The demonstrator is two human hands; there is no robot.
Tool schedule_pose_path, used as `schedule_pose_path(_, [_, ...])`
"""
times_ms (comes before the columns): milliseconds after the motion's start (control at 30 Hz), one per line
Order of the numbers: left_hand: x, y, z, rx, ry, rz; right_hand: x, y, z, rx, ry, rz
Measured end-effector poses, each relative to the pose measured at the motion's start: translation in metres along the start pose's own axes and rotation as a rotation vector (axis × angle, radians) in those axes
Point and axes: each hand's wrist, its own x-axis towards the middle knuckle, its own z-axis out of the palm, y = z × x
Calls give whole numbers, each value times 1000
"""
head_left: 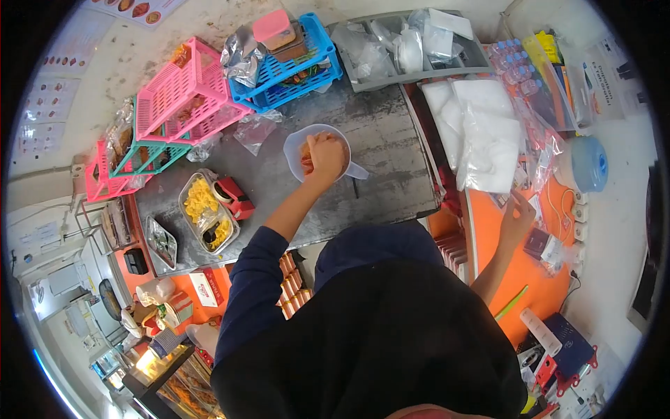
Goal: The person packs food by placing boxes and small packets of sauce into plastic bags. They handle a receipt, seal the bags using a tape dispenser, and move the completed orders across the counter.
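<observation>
My left hand [326,155] reaches into a pale plastic measuring jug [292,148] with a handle, on the dark worktop. Its fingers are curled down on reddish-orange food [306,159] whose kind I cannot make out. My right hand [516,218] is out to the right, above the orange counter, beside a stack of clear plastic bags [488,140]. Its fingers are bent with a gap showing between them, and I see nothing held in it. Left of the jug, a tray [188,230] contains yellow food [201,198], with a red-and-black object [236,199] against its side.
Pink baskets [185,94] and a blue basket [286,70] line the back edge. A grey divided bin [412,70] stands behind the worktop [391,188]. A small metal tray [162,243] lies at left. Water bottles [516,73] and a blue-topped container [590,164] are at right.
</observation>
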Motion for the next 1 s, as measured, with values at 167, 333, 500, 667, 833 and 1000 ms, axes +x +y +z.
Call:
schedule_pose_path(167, [-16,-18,-13,-243,144,-22,-8,-31,-2,19,-20,-47])
schedule_pose_path(333, [-35,-41,-60,-448,177,-134,-7,-60,10,135,-45,-68])
schedule_pose_path(500, [-45,-60,-57,-1439,72,-253,-9,-96,52,159,-197,-166])
schedule_pose_path(667, [-49,-60,-57,-1697,-48,-490,-21,-140,115,420,-463,-417])
schedule_pose_path(833, [-46,-64,-47,-1840,-77,-629,-41,-188,173,496,-665,-687])
schedule_pose_path(1000, [-36,-49,-68,-2158,31,-654,-71,-227,204,488,-680,-837])
